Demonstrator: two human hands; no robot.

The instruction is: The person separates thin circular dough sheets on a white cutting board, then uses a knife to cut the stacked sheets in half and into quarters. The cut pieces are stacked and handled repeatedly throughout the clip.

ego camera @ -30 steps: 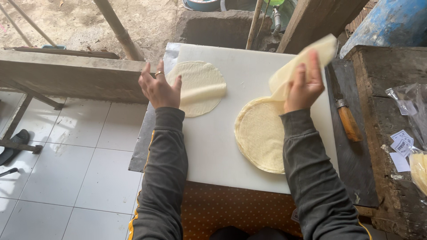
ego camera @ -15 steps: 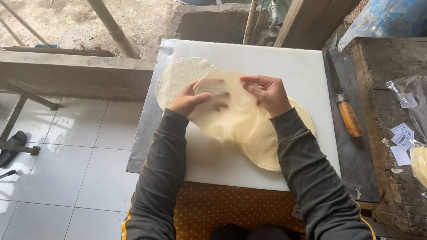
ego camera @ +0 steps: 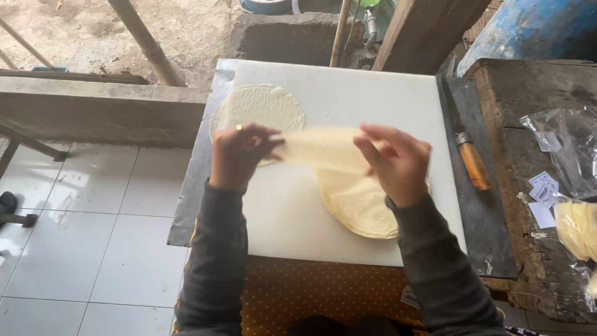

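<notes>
both hands [ego camera: 239, 155] now stretch the wrapper [ego camera: 323, 148], lifted off the stack [ego camera: 357, 208].

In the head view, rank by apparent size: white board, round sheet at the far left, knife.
1. White board, clearly largest.
2. Round sheet, partly hidden behind the left hand.
3. Knife, smallest in area; its length looks close to the sheet's width.

Blurred by motion: thin sheet [ego camera: 323, 148] stretched between left hand [ego camera: 239, 155] and right hand [ego camera: 395, 163]. Partly hidden under right hand: pale stack [ego camera: 357, 208]. Cut off right of it: clear bags [ego camera: 575, 186].
</notes>
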